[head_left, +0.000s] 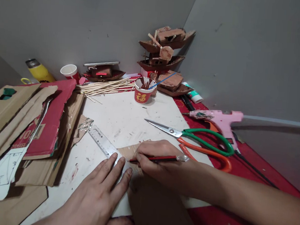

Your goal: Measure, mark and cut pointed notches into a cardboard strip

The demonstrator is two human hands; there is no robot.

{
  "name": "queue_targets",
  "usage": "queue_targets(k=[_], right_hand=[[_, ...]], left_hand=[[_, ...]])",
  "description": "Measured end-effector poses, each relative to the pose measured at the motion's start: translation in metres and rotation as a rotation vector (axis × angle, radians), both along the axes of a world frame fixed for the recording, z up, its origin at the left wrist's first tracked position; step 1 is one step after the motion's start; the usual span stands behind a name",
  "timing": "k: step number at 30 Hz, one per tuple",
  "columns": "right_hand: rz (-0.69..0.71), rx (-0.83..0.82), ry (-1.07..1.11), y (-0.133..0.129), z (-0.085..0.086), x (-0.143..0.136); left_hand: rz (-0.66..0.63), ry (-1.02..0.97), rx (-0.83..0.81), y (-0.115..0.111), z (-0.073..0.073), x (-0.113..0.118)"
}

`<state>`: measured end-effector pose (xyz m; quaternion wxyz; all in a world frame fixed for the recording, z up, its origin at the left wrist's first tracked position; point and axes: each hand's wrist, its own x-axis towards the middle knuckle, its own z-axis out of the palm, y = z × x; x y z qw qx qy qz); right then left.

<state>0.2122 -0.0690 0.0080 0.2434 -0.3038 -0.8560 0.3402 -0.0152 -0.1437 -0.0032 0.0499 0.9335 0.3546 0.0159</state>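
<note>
Left hand [100, 191] flat, fingers pressing ruler [104, 143] on cardboard [149, 201]; right hand [159, 161] grips pencil [159, 158] w/ tip at ruler edge.

Two hands at lower centre, left hand [95, 194] and right hand [157, 161], one red pencil [159, 158], one metal ruler [104, 143], two pairs of scissors [202, 140], one pink glue gun [220, 119], two paper cups [143, 90], one yellow bottle [38, 71] upper left, one bundle of sticks [105, 85]

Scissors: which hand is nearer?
Right. The right hand, holding a pencil, lies just below the scissors; the left hand presses the ruler farther left.
</note>
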Motion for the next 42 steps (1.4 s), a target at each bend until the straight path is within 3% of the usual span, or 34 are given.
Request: queue_targets(k=[5, 9, 16, 24, 30, 36, 39, 42], right_hand=[[0.032, 0.021, -0.054, -0.003, 0.013, 0.004], [0.015, 0.021, -0.086, -0.007, 0.014, 0.004], [0.012, -0.203, -0.107, -0.015, 0.022, 0.007], [-0.004, -0.131, -0.13, -0.018, 0.023, 0.007], [0.007, -0.101, -0.129, -0.013, 0.022, 0.01], [-0.151, -0.135, -0.008, -0.004, 0.03, 0.016], [-0.168, 0.074, 0.015, 0.006, 0.015, 0.019], [-0.121, 0.275, -0.178, 0.022, -0.006, 0.019]], left_hand=[[-0.002, -0.006, 0.009, -0.001, -0.002, -0.001], [-0.017, 0.001, 0.026, 0.0, -0.003, 0.0], [-0.037, 0.052, 0.047, 0.0, 0.001, 0.003], [-0.035, 0.064, 0.041, 0.0, -0.001, 0.003], [-0.072, 0.063, 0.14, 0.003, 0.001, 0.004], [-0.158, 0.036, 0.305, -0.002, 0.002, 0.003], [-0.182, -0.033, 0.358, -0.006, 0.001, 0.002], [-0.14, -0.124, 0.336, -0.003, -0.005, 0.001]])
